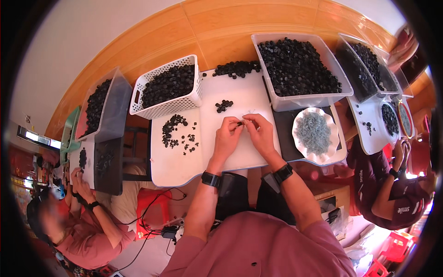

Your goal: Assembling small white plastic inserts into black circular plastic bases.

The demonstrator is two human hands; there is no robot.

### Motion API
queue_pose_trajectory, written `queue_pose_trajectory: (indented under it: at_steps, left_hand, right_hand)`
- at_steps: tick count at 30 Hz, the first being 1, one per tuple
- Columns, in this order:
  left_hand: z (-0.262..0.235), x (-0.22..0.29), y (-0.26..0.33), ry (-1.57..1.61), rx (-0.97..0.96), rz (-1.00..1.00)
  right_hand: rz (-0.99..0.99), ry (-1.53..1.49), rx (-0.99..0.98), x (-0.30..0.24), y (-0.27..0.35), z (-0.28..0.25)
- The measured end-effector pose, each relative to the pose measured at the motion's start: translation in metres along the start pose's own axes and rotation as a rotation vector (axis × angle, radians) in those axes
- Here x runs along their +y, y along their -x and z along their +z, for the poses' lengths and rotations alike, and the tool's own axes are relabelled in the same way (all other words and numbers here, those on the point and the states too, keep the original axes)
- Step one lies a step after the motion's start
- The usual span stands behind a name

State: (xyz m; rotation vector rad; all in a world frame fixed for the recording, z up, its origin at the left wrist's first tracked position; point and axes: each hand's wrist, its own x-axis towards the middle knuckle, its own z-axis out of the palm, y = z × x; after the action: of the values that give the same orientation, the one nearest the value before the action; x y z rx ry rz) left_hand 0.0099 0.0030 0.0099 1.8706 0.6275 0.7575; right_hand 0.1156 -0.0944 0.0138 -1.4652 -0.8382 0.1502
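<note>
Over the white tabletop my two hands meet fingertip to fingertip. My left hand is closed in a pinch on a small black plastic part. Close against it, my right hand also pinches; what its fingertips hold is too small to make out. Just beyond the hands lies a little heap of black round parts. Left of them, more small black pieces are scattered loosely. A scalloped white bowl to the right holds a tangle of thin silvery metal pieces.
A perforated white basket and a clear bin, both full of black parts, stand at the back. More black parts lie between them. Co-workers sit at the left and right. Cables hang below the table.
</note>
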Motion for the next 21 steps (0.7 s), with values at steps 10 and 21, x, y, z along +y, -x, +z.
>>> queue_pose_trajectory:
  at_steps: [10,21]
  left_hand:
    - [-0.007,-0.014,-0.006,0.22,0.005,-0.064]
    - [-0.002,-0.014,-0.004,0.233,-0.007,-0.091]
  right_hand:
    - [0.284,-0.302,-0.143,0.011,0.0,-0.001]
    - [0.245,-0.216,-0.168,0.013,-0.001,-0.003]
